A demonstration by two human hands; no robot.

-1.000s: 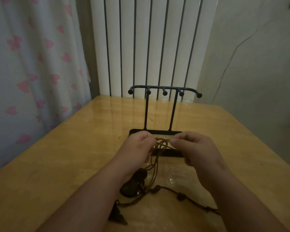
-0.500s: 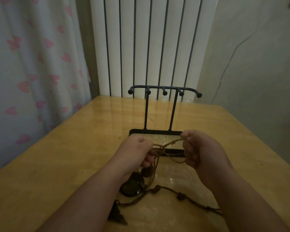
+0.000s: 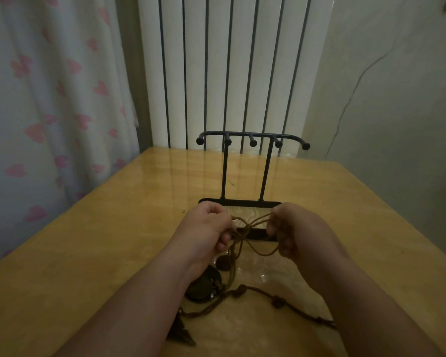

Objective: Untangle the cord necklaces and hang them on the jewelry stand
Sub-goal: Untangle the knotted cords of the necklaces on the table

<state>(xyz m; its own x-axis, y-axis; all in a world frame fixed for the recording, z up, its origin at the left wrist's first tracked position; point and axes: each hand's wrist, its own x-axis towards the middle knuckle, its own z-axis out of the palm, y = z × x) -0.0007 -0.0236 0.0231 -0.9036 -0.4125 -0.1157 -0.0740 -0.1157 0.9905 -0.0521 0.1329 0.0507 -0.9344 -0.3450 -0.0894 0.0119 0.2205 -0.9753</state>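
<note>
I see my left hand (image 3: 208, 231) and right hand (image 3: 300, 234) held close together, just in front of the black metal jewelry stand (image 3: 242, 202). It stands upright on the glossy yellow wooden surface (image 3: 108, 243), with its five ball-tipped pegs bare. Both grips are curled in and pinching the tangled brown cord necklaces (image 3: 240, 234). Several strands stretch between the two fists, and one loop sags below the right fingers.

From the left grip the cords drop to the surface, where a dark oval bead (image 3: 224, 262) and a dark round disc pendant (image 3: 203, 286) lie beside my left wrist. A knotted darker cord (image 3: 276, 301) trails to the right under my right forearm. A dark pointed pendant (image 3: 182, 331) lies nearest me. Behind the surface are a white ribbed radiator (image 3: 229, 60) and a white curtain with pink hearts (image 3: 49, 99).
</note>
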